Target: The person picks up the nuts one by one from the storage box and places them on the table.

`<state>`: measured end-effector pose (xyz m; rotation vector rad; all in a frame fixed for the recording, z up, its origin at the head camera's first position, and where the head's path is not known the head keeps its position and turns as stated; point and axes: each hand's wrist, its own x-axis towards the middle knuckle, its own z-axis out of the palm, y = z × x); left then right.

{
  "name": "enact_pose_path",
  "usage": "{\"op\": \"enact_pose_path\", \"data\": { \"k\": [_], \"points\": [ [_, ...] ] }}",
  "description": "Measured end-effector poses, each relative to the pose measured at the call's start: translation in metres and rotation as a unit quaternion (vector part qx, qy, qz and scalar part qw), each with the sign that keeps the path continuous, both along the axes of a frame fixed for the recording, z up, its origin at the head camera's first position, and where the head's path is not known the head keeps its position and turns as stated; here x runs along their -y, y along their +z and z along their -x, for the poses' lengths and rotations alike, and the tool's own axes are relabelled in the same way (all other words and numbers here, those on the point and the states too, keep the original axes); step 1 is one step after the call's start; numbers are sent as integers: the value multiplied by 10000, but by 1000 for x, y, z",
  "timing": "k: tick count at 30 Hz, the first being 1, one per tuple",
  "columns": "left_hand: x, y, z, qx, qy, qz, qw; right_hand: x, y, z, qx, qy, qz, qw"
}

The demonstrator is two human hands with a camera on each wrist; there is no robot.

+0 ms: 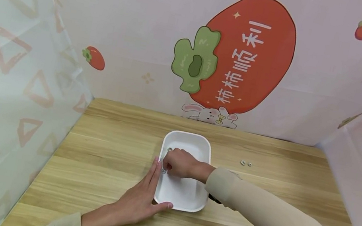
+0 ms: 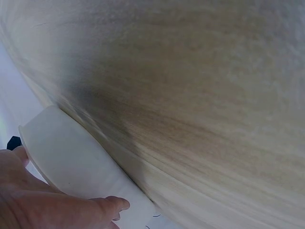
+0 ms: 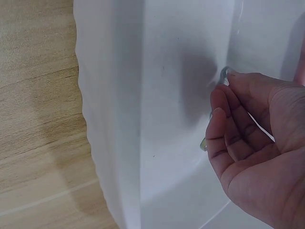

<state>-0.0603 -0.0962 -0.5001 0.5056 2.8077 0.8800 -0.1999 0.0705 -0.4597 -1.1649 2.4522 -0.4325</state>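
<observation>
A white rectangular tray with rounded corners stands on the wooden table. My left hand rests against its left side, the fingers straight along the wall and the thumb at the near rim. Inside the tray, my right hand is curled low by the left wall. In the right wrist view its thumb and index fingertips pinch a small metal nut. Another nut lies just beyond that hand, partly hidden behind the fingers in the wrist view.
Two loose metal nuts, a larger nut and a smaller nut, lie on the wooden table right of the tray. A printed cloth backdrop rises behind the table, with cloth at both sides.
</observation>
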Motion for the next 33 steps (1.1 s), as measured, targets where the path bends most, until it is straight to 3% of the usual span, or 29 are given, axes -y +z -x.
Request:
{"op": "enact_pose_path", "data": {
  "k": [10,19,33],
  "points": [
    [0,1,0,-8,-75,29,10000,2,-3,-4,-43,68,78,9999],
    [0,1,0,-22,-73,30,10000,5,-13,-10,52,-354,102,9993],
    [1,2,2,53,-10,3,10000,8,-16,-13,-230,-394,52,9989]
  ]
}}
